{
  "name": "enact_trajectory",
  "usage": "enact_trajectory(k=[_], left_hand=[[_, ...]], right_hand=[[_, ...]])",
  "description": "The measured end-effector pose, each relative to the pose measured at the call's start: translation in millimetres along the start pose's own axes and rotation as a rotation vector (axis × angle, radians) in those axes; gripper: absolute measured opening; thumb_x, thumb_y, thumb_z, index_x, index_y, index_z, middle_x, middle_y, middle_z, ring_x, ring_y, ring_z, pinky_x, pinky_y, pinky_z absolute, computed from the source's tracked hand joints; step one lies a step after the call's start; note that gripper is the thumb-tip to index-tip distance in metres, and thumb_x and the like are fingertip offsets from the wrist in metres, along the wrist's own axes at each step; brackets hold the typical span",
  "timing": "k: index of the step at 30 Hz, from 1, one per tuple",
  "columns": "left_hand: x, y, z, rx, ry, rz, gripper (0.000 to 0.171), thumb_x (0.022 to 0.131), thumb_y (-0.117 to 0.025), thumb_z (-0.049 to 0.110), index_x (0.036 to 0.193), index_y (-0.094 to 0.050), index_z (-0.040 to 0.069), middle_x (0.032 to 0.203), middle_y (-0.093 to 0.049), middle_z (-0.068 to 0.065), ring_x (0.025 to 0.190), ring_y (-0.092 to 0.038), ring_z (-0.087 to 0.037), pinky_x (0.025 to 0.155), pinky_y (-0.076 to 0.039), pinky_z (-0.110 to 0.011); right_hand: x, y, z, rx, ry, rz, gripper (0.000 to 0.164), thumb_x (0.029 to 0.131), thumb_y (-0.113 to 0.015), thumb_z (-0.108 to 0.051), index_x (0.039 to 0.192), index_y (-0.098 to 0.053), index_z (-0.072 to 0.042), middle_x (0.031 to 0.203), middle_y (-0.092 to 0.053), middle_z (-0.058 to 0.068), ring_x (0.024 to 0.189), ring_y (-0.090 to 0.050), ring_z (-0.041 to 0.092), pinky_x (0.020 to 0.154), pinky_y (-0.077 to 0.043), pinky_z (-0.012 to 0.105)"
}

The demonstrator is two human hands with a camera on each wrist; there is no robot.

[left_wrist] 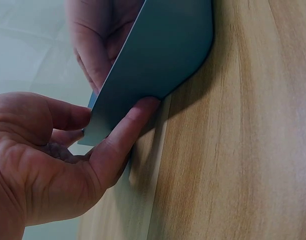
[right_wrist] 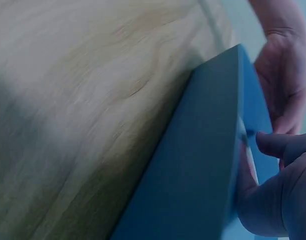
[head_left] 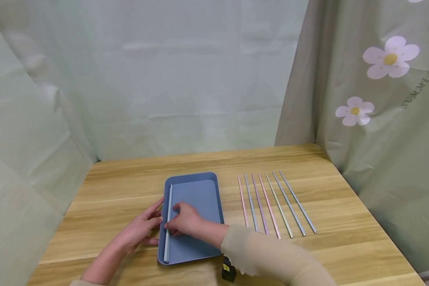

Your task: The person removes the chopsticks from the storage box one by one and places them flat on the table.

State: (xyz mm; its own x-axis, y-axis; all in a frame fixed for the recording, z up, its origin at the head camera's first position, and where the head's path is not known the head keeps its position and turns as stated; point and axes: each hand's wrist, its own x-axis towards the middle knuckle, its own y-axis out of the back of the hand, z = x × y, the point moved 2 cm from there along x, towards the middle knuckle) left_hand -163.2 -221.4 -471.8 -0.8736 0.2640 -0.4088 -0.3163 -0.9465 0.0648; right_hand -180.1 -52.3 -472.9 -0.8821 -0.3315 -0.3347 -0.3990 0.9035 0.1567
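Note:
In the head view a blue-grey tray [head_left: 203, 246] lies on the wooden table, with silver chopsticks [head_left: 167, 248] lined up along its left wall. My right hand [head_left: 187, 220] reaches into the tray and pinches at the middle of these chopsticks; the fingertips partly cover them. My left hand [head_left: 141, 230] is at the tray's left side. Its fingers rest against the outer wall, as the left wrist view shows, with a fingertip [left_wrist: 148, 104] low on that wall. In the right wrist view the tray wall [right_wrist: 192, 155] hides part of the right fingers.
Right of the tray, several coloured metallic chopsticks [head_left: 261, 202] lie spread in a row on the table [head_left: 343, 238]. A small black object with a yellow label [head_left: 228, 270] sits below the right sleeve. Curtains [head_left: 200, 79] hang behind and at both sides.

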Motion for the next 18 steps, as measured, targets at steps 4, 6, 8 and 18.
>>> enact_trajectory(k=[4, 6, 8, 18], left_hand=[[-0.1, -0.2, 0.3, -0.002, 0.008, -0.001, 0.067, 0.108, -0.044, 0.006, 0.166, -0.017, 0.025, 0.161, -0.020, -0.032, 0.127, -0.051, -0.042, 0.074, -0.061, -0.054], [-0.1, -0.2, -0.4, -0.003, 0.014, 0.007, 0.066, 0.108, -0.044, 0.006, 0.166, -0.018, 0.026, 0.161, -0.022, -0.031, 0.128, -0.051, -0.042, 0.074, -0.061, -0.054], [0.1, -0.2, -0.7, -0.002, 0.016, 0.017, 0.066, 0.108, -0.044, 0.006, 0.166, -0.019, 0.027, 0.160, -0.024, -0.030, 0.128, -0.051, -0.042, 0.073, -0.061, -0.054], [-0.2, 0.7, 1.6, 0.010, 0.013, 0.018, 0.067, 0.108, -0.045, 0.007, 0.165, -0.019, 0.028, 0.160, -0.025, -0.029, 0.128, -0.051, -0.042, 0.072, -0.061, -0.053]], right_hand=[[1.5, -3.8, 0.5, -0.138, 0.076, 0.023, 0.073, 0.081, -0.082, 0.005, 0.145, -0.046, 0.002, 0.074, -0.062, 0.005, 0.056, -0.067, 0.021, 0.051, -0.058, 0.032], [1.6, -4.8, 0.6, -0.188, 0.107, 0.026, 0.071, 0.080, -0.081, 0.006, 0.142, -0.046, 0.001, 0.075, -0.059, 0.004, 0.054, -0.065, 0.019, 0.048, -0.056, 0.029], [1.7, -5.1, 0.4, -0.226, 0.132, 0.027, 0.067, 0.079, -0.080, 0.007, 0.138, -0.048, 0.000, 0.074, -0.058, 0.003, 0.051, -0.063, 0.017, 0.047, -0.055, 0.027], [2.9, -5.2, 0.9, -0.147, 0.096, 0.017, 0.081, 0.077, -0.076, 0.011, 0.148, -0.040, -0.002, 0.081, -0.057, 0.007, 0.052, -0.062, 0.021, 0.044, -0.055, 0.032]])
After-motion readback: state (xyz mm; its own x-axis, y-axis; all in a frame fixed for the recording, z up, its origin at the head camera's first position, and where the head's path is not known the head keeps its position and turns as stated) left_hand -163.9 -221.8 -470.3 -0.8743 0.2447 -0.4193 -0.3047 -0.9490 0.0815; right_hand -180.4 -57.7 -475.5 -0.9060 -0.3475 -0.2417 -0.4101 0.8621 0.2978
